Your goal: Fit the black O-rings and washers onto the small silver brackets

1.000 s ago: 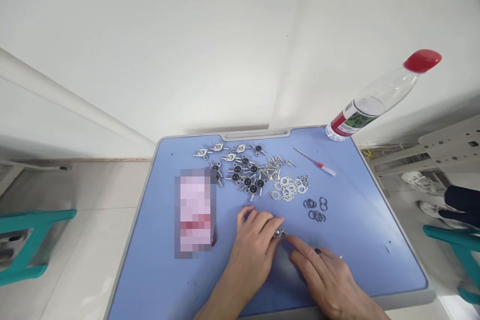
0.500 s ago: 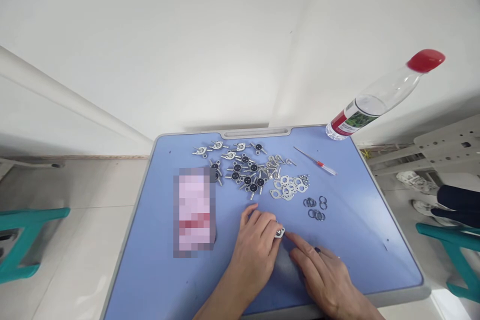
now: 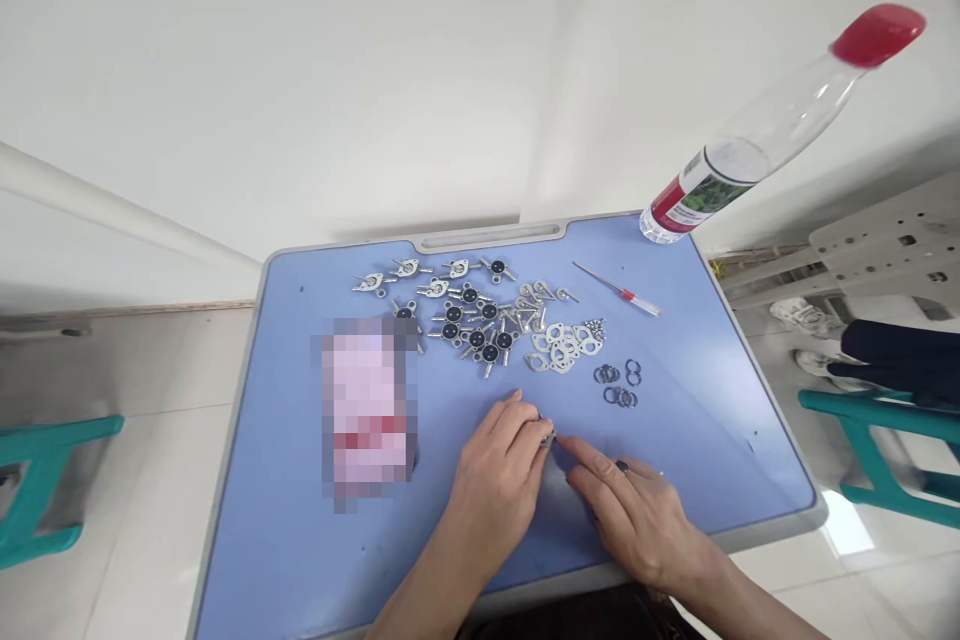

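Note:
My left hand (image 3: 499, 465) is closed, pinching a small metal valve-like part (image 3: 548, 438) between thumb and fingers just above the blue table. Only one end of that part shows; my fingers cover the rest. From the right, the outstretched index fingertip of my right hand (image 3: 634, 510) reaches to the part's edge. Its other fingers are curled, and a small dark thing (image 3: 622, 466) shows among them, too small to name. Beyond both hands lie several similar metal parts with black round faces (image 3: 478, 339), loose flat metal plates (image 3: 561, 353) and dark rings (image 3: 620, 397).
A screwdriver (image 3: 626, 297) with a clear and red handle lies at the back right. Behind it stands a water bottle (image 3: 701, 195) with a red cap. A blurred pink item (image 3: 365, 390) occupies the left side. Tiny screws (image 3: 595, 328) sit beside the plates. Teal stools (image 3: 862, 450) flank the blue table (image 3: 300, 540).
The camera view has shifted, so the tabletop things appear higher and further left. The part in my left hand shows less of its flat face. My right index finger stays at its edge.

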The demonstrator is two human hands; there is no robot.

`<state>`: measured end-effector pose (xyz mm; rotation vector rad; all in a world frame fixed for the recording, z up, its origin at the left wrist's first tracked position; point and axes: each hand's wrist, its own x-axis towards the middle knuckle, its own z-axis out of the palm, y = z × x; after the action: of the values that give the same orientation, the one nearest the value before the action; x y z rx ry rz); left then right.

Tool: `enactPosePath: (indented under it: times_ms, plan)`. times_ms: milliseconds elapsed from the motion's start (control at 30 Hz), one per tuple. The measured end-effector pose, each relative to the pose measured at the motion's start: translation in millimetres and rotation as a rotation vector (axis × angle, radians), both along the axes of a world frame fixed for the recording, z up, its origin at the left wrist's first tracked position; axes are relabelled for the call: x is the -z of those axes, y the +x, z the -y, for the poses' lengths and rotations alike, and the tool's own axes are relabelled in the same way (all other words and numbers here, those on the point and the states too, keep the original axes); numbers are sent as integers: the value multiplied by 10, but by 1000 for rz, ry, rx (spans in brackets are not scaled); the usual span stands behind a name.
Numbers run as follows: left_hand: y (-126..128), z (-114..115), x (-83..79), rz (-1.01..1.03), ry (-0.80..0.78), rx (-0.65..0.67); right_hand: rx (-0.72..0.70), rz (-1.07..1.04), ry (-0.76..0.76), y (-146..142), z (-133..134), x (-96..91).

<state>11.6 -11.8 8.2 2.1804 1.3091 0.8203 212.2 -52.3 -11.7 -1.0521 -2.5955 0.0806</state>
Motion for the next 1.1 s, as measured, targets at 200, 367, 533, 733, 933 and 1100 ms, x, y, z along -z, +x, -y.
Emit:
enactPosePath:
  times_ms: [200, 367, 533, 733, 933, 1100]
  plan:
    - [-1, -7, -15, -10, -27, -82, 0, 15, 7, -5, -12, -41]
    - [7, 4, -12, -4, -32, -136, 25, 25, -1, -4, -1, -22]
    - [16, 8, -24, 14, -4, -145, 21, 24, 17, -12, -18, -42]
    - [16, 12, -32, 42, -47, -153, 11, 44, 10, -34, -40, -96]
    - [5, 20, -22, 46, -46, -113, 19, 42, 16, -51, -71, -147]
    - [15, 20, -9, 26, -8, -90, 3, 72, 73, -73, -107, -213]
